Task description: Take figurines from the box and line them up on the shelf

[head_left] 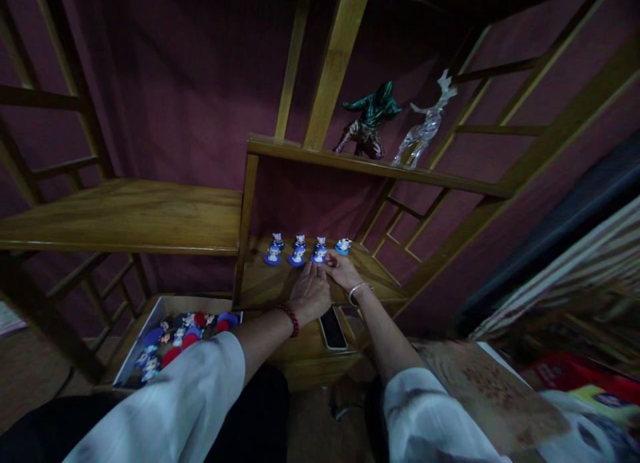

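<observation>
Well, small figurines (297, 256) stand in rows on the varnished wooden shelf (265, 286), three front ones on round, flat purple bases (271, 262). Back upward, fingers close together, the left hand (311, 291) reaches up to the rightmost purple-based figurine (319, 256), while the right hand (343, 271), angled inward, curls its fingers narrowly beside it; whether either hand truly grips it, I can't tell.

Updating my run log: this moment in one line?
left hand: at rightmost purple-based figurine; right hand: at same figurine; on: wooden shelf; near: phone, open box
</observation>
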Available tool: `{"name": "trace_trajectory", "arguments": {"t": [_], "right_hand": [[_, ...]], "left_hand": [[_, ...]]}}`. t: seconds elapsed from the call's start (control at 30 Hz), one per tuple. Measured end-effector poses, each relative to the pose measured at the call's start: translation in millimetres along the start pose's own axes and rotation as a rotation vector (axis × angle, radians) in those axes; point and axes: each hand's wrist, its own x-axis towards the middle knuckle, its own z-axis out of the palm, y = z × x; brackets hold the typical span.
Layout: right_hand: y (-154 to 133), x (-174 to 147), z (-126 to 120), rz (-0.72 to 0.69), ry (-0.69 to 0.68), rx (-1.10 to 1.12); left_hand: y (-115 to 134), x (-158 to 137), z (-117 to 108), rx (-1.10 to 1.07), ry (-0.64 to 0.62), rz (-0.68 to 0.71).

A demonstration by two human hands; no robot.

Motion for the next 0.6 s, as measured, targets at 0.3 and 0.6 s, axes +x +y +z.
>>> {"name": "trace_trajectory", "arguments": {"t": [0.3,0.6], "right_hand": [[2.4,1.1,0.2,-0.011,-0.011,0.004],[-3.0,0.6,0.2,0.04,0.017,0.041]], "left_hand": [[0.3,-0.6,-1.5,-0.029,-0.009,-0.015],[-0.4,-2.4,0.9,-0.052,0.052,-0.01]]}}
